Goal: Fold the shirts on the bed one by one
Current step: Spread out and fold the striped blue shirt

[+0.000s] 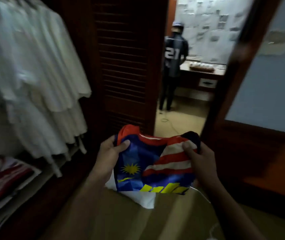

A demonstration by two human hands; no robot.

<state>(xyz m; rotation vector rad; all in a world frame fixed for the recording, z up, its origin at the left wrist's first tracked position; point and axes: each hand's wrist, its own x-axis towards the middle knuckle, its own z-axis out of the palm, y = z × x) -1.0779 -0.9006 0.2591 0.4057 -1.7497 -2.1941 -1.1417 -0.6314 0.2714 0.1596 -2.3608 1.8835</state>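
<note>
A folded shirt (153,163) in blue, red and white stripes, with a yellow star and yellow lettering, is held in front of me at waist height. My left hand (111,152) grips its left edge, thumb on top. My right hand (198,157) grips its right edge, thumb pressed into the striped part. A white piece of cloth (138,196) hangs below the shirt. No bed is in view.
White garments (34,75) hang in an open wardrobe on the left, with folded red and white clothes (6,181) beneath them. A dark louvred door (124,66) stands ahead. Through the doorway a person (174,66) in a dark numbered jersey faces a desk (205,73).
</note>
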